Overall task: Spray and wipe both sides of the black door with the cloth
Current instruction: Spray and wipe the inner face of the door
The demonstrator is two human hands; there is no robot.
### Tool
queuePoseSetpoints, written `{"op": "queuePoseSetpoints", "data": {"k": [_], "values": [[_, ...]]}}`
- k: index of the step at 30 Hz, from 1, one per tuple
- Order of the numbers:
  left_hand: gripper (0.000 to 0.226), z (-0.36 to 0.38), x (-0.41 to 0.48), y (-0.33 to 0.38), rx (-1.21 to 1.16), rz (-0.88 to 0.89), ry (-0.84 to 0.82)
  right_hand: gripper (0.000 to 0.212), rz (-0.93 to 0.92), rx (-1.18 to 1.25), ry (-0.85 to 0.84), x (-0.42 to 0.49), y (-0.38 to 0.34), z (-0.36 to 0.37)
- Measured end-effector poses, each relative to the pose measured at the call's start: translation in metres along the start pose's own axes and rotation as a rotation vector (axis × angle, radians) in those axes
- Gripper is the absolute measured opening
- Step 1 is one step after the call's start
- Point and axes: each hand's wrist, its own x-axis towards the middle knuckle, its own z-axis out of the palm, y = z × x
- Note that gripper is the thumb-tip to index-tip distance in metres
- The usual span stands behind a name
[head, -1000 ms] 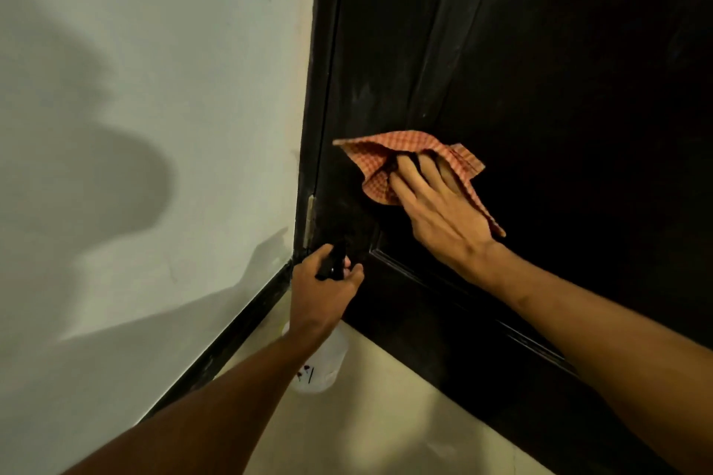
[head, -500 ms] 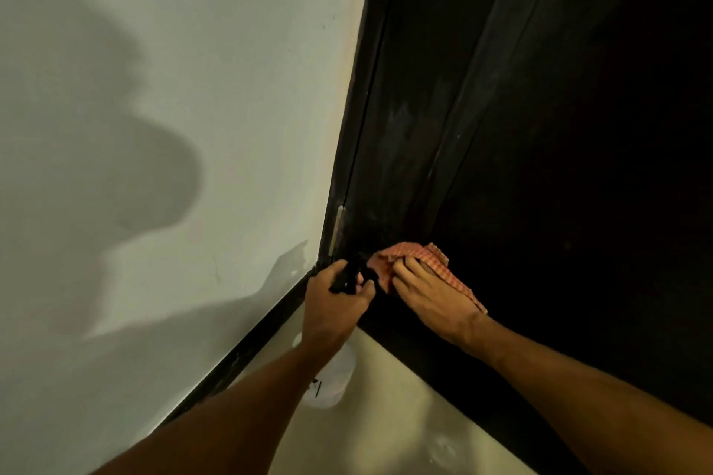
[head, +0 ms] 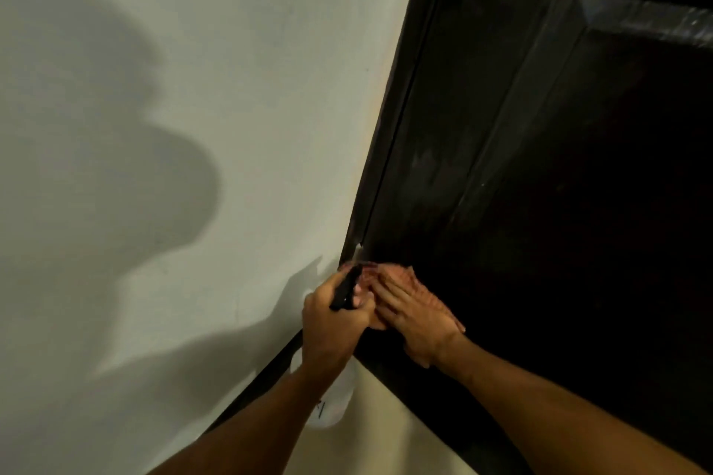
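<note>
Matte panelled black door (head: 540,204): right hand (head: 414,316) flattens checked cloth (head: 401,276) (crumpled), left hand (head: 332,324) grips spray bottle (head: 333,403).

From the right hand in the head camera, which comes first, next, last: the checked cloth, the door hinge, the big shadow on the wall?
1. Checked cloth: under the right hand, pressed to the door.
2. Door hinge: just above, left.
3. Shadow: far left, on the wall.

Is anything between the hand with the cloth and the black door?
Only the cloth. The right hand presses it flat against the door, low near the hinge side. The left hand, holding the spray bottle, sits right beside it, not between.
</note>
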Motion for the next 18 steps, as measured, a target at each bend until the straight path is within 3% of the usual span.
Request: {"op": "queuePoseSetpoints", "data": {"k": [2, 4, 8, 14, 18], "values": [[0.053, 0.002, 0.012, 0.006, -0.017, 0.015, 0.0, 0.087, -0.039, -0.013, -0.071, 0.004, 0.004, 0.001], [0.061, -0.001, 0.025, 0.012, -0.029, 0.012, 0.03, 0.09, -0.012, 0.0, 0.057, 0.017, 0.021, -0.01], [0.018, -0.015, 0.022, 0.043, -0.047, 0.051, 0.048, 0.087, 0.133, 0.089, 0.234, 0.037, 0.072, -0.049], [0.019, -0.034, 0.043, 0.159, -0.082, 0.209, 0.056, 0.075, 0.334, -0.029, 0.517, 0.02, 0.19, -0.164], [0.019, -0.046, 0.061, 0.215, -0.085, 0.317, 0.104, 0.082, 0.354, 0.083, 0.483, 0.014, 0.194, -0.192]]}}
